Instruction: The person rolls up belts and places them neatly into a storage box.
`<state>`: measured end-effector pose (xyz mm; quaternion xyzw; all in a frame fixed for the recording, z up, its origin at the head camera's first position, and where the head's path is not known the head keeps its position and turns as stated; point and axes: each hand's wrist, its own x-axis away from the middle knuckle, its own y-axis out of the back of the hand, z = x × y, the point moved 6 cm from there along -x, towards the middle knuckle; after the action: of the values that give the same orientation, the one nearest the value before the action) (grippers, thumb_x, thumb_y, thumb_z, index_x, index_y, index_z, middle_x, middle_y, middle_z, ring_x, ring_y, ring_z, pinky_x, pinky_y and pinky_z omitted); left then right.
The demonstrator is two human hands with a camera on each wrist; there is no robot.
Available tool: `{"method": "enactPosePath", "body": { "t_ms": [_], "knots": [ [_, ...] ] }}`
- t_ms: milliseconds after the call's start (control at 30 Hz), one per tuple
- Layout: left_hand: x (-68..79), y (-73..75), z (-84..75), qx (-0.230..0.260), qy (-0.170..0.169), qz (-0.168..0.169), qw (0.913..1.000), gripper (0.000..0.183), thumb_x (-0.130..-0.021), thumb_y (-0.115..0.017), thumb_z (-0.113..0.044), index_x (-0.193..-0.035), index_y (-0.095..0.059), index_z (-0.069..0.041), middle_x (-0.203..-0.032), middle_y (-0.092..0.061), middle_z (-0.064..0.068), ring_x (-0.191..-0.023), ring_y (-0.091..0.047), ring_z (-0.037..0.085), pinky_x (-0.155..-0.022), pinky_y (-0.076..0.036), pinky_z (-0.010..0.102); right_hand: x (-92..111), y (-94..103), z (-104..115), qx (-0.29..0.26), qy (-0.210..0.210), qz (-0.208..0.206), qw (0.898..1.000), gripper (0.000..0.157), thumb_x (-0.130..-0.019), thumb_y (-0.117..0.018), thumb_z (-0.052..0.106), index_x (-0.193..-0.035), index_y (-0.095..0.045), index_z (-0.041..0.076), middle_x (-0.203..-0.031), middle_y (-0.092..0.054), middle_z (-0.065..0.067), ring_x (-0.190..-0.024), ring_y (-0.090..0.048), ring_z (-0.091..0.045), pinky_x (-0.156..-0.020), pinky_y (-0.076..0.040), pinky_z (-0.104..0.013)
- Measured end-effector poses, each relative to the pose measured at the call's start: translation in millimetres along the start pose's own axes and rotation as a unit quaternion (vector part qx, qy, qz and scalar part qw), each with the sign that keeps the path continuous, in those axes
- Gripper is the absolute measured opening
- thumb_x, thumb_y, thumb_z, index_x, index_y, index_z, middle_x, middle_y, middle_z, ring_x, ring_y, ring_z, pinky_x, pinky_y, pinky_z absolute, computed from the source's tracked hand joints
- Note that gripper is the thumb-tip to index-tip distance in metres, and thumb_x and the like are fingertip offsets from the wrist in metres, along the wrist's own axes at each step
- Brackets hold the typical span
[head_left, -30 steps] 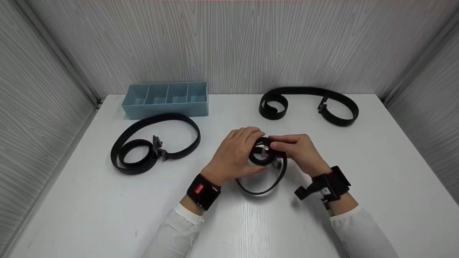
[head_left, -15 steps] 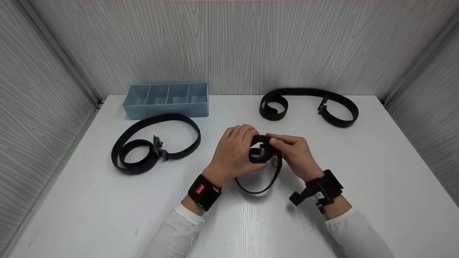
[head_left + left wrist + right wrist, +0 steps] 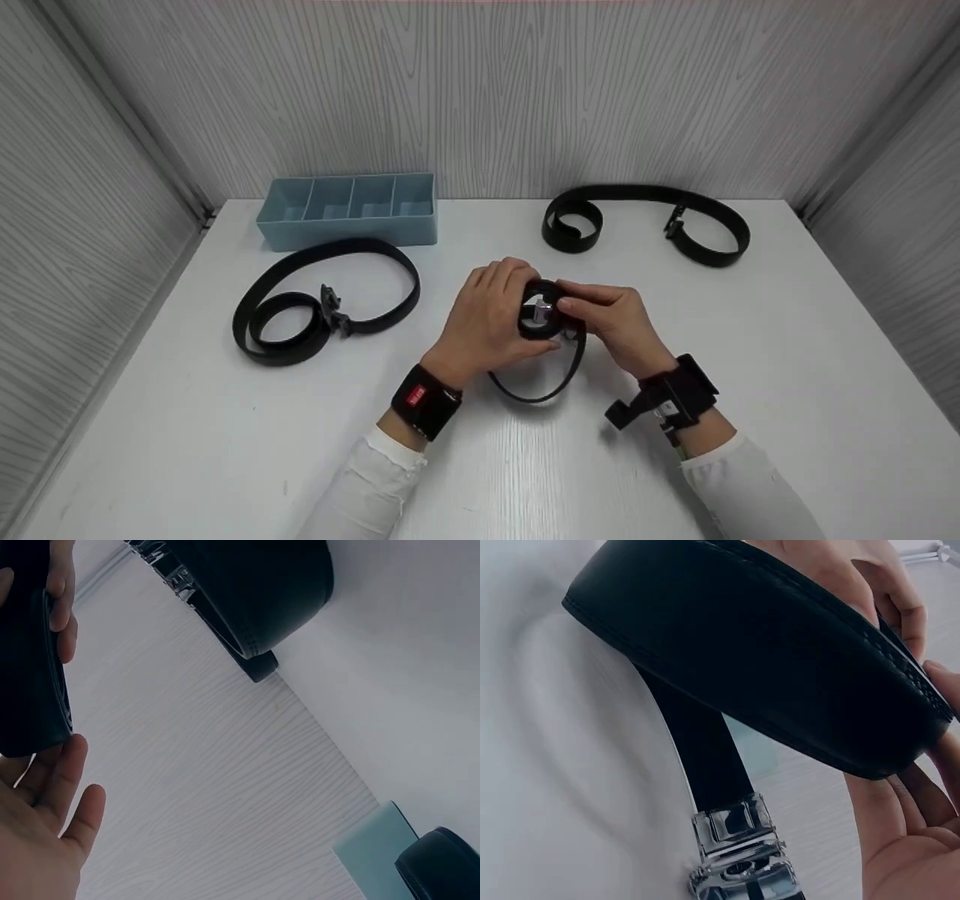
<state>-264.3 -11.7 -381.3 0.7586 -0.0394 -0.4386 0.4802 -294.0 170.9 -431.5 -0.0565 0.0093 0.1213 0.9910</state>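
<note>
There are three black belts, two hands and one box. The first belt is in the two hands, near the middle of the head frame; one part of it is rolled into a coil, and one loop hangs below. The left hand grips this coil from its left side, with the fingers bent over the top and the thumb below. The right hand pinches the right edge of the coil between thumb and forefinger. One silver buckle of this belt shows at the bottom of the right wrist view.

The second belt lies on the white table at the left of the frame, with one coil and one wider loop. The third belt lies at the upper right, also with one coil at its left end. The blue box, at the upper left, has four compartments; whether the second belt touches it, I cannot tell. Two black bands are worn, one on each wrist, above two white sleeves.
</note>
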Motion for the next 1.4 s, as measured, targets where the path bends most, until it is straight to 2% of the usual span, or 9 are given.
{"method": "enactPosePath", "body": {
  "t_ms": [233, 433, 600, 700, 833, 967, 1200, 1400],
  "knots": [
    [0.2, -4.7, -4.5, 0.039, -0.036, 0.042, 0.9977, 0.077, -0.076, -0.088, -0.047, -0.133, -0.057, -0.007, -0.131, -0.057, 0.006, -0.121, -0.055, 0.02, -0.102, -0.047, 0.036, -1, 11.4, 3, 0.05, -0.004, 0.023, 0.998, 0.043, -0.092, -0.08, 0.011, -0.131, -0.068, -0.003, -0.122, -0.074, -0.013, -0.106, -0.074, -0.021, -0.088, -0.06, -0.034],
    [-0.5, -6.4, -7.5, 0.056, -0.051, 0.041, 0.9963, 0.074, -0.074, -0.091, -0.043, -0.132, -0.058, -0.008, -0.129, -0.058, 0.005, -0.118, -0.056, 0.019, -0.099, -0.048, 0.035, 0, 12.7, 6, 0.064, 0.003, 0.048, 0.997, 0.038, -0.092, -0.08, 0.011, -0.128, -0.072, 0.0, -0.122, -0.074, -0.014, -0.11, -0.073, -0.024, -0.091, -0.059, -0.037],
    [-1.7, -4.5, -7.8, 0.03, -0.048, 0.01, 0.9983, 0.066, -0.078, -0.086, -0.047, -0.124, -0.06, -0.008, -0.122, -0.06, 0.005, -0.111, -0.058, 0.019, -0.096, -0.049, 0.035, 1, 8.7, 5, 0.047, 0.009, 0.031, 0.998, 0.04, -0.094, -0.078, 0.01, -0.13, -0.069, -0.003, -0.122, -0.074, -0.013, -0.111, -0.072, -0.022, -0.091, -0.058, -0.034],
    [-1.8, -1.3, -6.7, 0.008, -0.042, -0.02, 0.9989, 0.068, -0.076, -0.085, -0.051, -0.12, -0.06, -0.006, -0.119, -0.06, 0.007, -0.108, -0.059, 0.021, -0.095, -0.049, 0.036, 1, 2.9, 3, -0.001, 0.012, 0.018, 1.0, 0.039, -0.096, -0.076, 0.01, -0.132, -0.069, -0.002, -0.124, -0.074, -0.011, -0.114, -0.071, -0.021, -0.093, -0.057, -0.032],
    [-0.5, 3.1, -4.3, -0.017, -0.032, -0.063, 0.9974, 0.074, -0.072, -0.087, -0.055, -0.118, -0.059, -0.004, -0.117, -0.06, 0.009, -0.105, -0.059, 0.023, -0.092, -0.05, 0.037, 1, -4.0, -1, -0.076, 0.008, 0.01, 0.997, 0.03, -0.097, -0.073, 0.01, -0.128, -0.073, 0.006, -0.127, -0.072, -0.011, -0.117, -0.069, -0.021, -0.095, -0.056, -0.031],
    [0.2, 4.3, -2.9, -0.021, -0.022, -0.083, 0.9961, 0.079, -0.068, -0.091, -0.057, -0.116, -0.058, -0.004, -0.115, -0.06, 0.009, -0.103, -0.06, 0.024, -0.091, -0.05, 0.039, 2, -6.0, -1, -0.079, 0.013, 0.004, 0.997, 0.031, -0.097, -0.074, 0.009, -0.127, -0.074, 0.008, -0.128, -0.071, -0.011, -0.117, -0.069, -0.021, -0.095, -0.057, -0.032],
    [-0.6, 3.1, -3.5, 0.007, -0.023, -0.044, 0.9987, 0.084, -0.07, -0.09, -0.06, -0.122, -0.055, -0.004, -0.119, -0.057, 0.009, -0.106, -0.057, 0.023, -0.093, -0.05, 0.037, 2, -3.3, 9, -0.029, 0.038, -0.01, 0.999, 0.037, -0.094, -0.076, 0.005, -0.128, -0.069, -0.006, -0.119, -0.075, -0.015, -0.106, -0.074, -0.023, -0.089, -0.059, -0.036],
    [0.1, -1.1, -5.2, 0.051, -0.04, 0.0, 0.9979, 0.081, -0.074, -0.091, -0.048, -0.131, -0.055, -0.005, -0.127, -0.055, 0.008, -0.113, -0.055, 0.022, -0.099, -0.047, 0.034, -1, 8.8, 10, -0.01, 0.024, 0.006, 1.0, 0.043, -0.095, -0.075, 0.005, -0.131, -0.063, -0.013, -0.117, -0.076, -0.013, -0.104, -0.074, -0.022, -0.088, -0.06, -0.035]
  ]
}}
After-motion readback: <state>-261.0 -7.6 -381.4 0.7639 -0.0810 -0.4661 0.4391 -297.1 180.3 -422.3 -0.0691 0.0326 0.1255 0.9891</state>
